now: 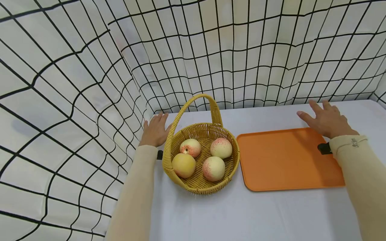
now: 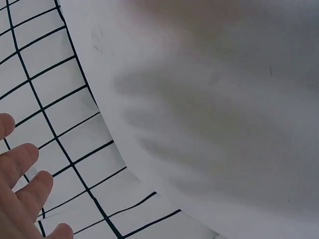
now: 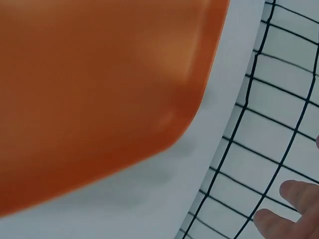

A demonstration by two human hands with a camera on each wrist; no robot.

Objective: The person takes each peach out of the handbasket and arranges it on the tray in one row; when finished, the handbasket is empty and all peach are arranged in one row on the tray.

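A yellow wicker basket (image 1: 208,190) with a tall arched handle stands on the white table, holding several peaches. One peach (image 1: 183,165) is plain yellow; the other peaches, such as the upper right peach (image 1: 221,148), are pale with red speckles. My left hand (image 1: 155,130) is just left of the basket, fingers spread and holding nothing. To the basket's right lies a flat orange tray (image 1: 283,160). Over its far right corner hovers my right hand (image 1: 328,120), fingers spread, with nothing held. In the wrist views, only fingertips of the left hand (image 2: 25,174) and right hand (image 3: 294,214) show.
A white wall with a black grid net (image 1: 235,60) rises behind the table and along its left side. The white tablecloth (image 1: 256,214) extends in front of the basket and tray. Dark wrist straps (image 1: 324,148) sit at the sleeve cuffs.
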